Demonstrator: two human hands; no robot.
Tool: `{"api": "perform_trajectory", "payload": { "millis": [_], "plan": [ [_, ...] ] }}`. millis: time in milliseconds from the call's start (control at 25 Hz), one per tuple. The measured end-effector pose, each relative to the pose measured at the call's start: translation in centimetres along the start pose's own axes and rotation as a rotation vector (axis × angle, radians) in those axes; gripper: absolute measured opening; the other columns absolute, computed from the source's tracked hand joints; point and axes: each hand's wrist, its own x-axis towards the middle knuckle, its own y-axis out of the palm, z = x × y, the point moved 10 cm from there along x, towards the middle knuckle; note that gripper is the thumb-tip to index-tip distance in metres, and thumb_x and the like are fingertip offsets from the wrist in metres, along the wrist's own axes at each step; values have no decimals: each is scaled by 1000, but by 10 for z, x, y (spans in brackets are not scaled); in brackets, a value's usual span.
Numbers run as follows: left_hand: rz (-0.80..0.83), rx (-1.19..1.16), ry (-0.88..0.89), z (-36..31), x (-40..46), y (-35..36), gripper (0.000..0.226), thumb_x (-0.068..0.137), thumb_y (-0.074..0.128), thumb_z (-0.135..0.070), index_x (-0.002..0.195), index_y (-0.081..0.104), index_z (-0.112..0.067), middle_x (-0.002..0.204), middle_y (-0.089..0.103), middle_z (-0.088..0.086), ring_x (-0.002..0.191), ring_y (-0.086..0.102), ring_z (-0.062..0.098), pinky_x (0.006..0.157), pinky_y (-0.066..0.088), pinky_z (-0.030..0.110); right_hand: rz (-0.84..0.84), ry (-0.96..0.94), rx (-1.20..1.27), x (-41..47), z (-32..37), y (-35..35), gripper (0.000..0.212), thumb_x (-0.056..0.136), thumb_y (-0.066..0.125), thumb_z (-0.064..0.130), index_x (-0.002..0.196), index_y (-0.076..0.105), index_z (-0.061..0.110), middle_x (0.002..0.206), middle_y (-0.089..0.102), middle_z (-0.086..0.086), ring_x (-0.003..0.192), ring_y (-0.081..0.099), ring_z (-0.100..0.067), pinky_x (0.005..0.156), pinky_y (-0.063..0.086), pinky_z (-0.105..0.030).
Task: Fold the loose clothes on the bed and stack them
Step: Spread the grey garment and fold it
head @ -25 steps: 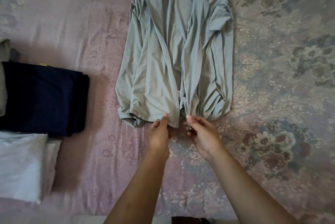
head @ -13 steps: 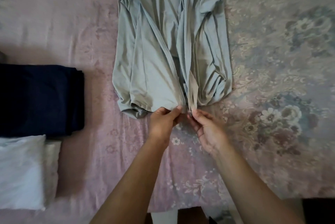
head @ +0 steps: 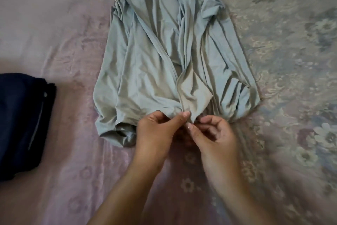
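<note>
A pale grey-green zip jacket (head: pixel 155 64) lies front-up on the bed, its front open and rumpled, the top end at the far edge of view. Its bottom hem faces me. My left hand (head: pixel 156 131) pinches the bottom corner of the left front panel between thumb and fingers. My right hand (head: pixel 211 133) pinches the bottom end of the right panel just beside it. The two hands touch at the hem's middle. The zip end itself is hidden by my fingers.
A folded dark navy garment (head: pixel 21 124) lies at the left edge of the bed. The bedspread (head: pixel 282 42) is pink on the left and floral grey on the right.
Both hands have drawn the two front bottom corners of the jacket together, and the right panel's lower part has flipped over. The view has moved closer; the white folded item at left is out of frame.
</note>
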Motion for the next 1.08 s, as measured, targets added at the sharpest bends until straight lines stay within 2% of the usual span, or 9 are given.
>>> {"api": "perform_trajectory", "payload": {
  "millis": [120, 280, 400, 600, 720, 840, 920, 1000, 1080],
  "plan": [
    [17, -11, 151, -11, 8, 4, 10, 72, 76, -11, 63, 72, -8, 59, 66, 14, 46, 61, 22, 40, 50, 27, 16, 36, 234, 5, -10, 12, 31, 58, 75, 14, 82, 54, 11, 63, 67, -6, 51, 63, -14, 49, 51, -20],
    [77, -59, 293, -29, 2, 16, 12, 66, 78, -19, 61, 70, -10, 50, 57, 8, 36, 48, 16, 36, 41, 20, 142, 131, 345, 1, -9, 26, 29, 47, 74, 17, 72, 70, 2, 60, 66, -12, 44, 59, -13, 42, 48, -19],
    [98, -75, 338, -34, -3, 22, 15, 72, 76, -15, 60, 68, -9, 45, 51, 5, 33, 42, 13, 33, 37, 18, 208, 144, 372, -2, -1, 31, 16, 52, 69, 13, 63, 71, 1, 54, 60, -13, 40, 54, -12, 39, 47, -18],
    [74, -232, 238, -18, 1, 6, 22, 75, 72, -19, 72, 64, 2, 49, 52, 11, 32, 42, 15, 33, 38, 18, 286, 63, 293, -7, 7, 43, 12, 56, 68, 15, 59, 73, 5, 56, 63, -13, 41, 55, -12, 38, 47, -18],
    [150, -253, 169, -12, 0, 1, 14, 78, 72, -11, 76, 64, 0, 51, 58, 10, 35, 48, 15, 35, 42, 20, 292, 41, 287, -13, 6, 46, 13, 61, 66, 18, 59, 72, 7, 57, 63, -11, 42, 57, -11, 37, 46, -17],
    [194, -255, 190, -28, -6, 0, 14, 78, 71, -4, 69, 60, -2, 54, 64, 11, 39, 58, 17, 36, 46, 21, 322, 20, 336, -15, 16, 49, 14, 69, 65, 18, 68, 68, 5, 56, 60, -9, 43, 55, -10, 37, 45, -16],
    [226, -255, 218, -38, -12, 1, 19, 77, 72, -2, 67, 55, -3, 49, 61, 9, 35, 56, 15, 35, 45, 20, 341, 27, 352, -17, 16, 52, 14, 72, 63, 19, 75, 65, 6, 56, 57, -7, 43, 52, -10, 37, 44, -17],
    [227, -245, 304, -49, -13, -5, 17, 69, 75, -5, 68, 59, -2, 51, 61, 7, 39, 56, 13, 39, 46, 19, 359, 38, 369, -18, 11, 57, 16, 73, 63, 21, 81, 62, 6, 57, 56, -6, 44, 51, -10, 38, 43, -18],
    [170, -204, 393, -56, -11, -17, 20, 59, 77, -12, 73, 67, -2, 59, 66, 6, 50, 61, 11, 46, 49, 19, 377, 38, 387, -19, 6, 60, 14, 72, 64, 19, 79, 61, 7, 58, 56, -7, 45, 51, -11, 39, 43, -18]
  ]
}}
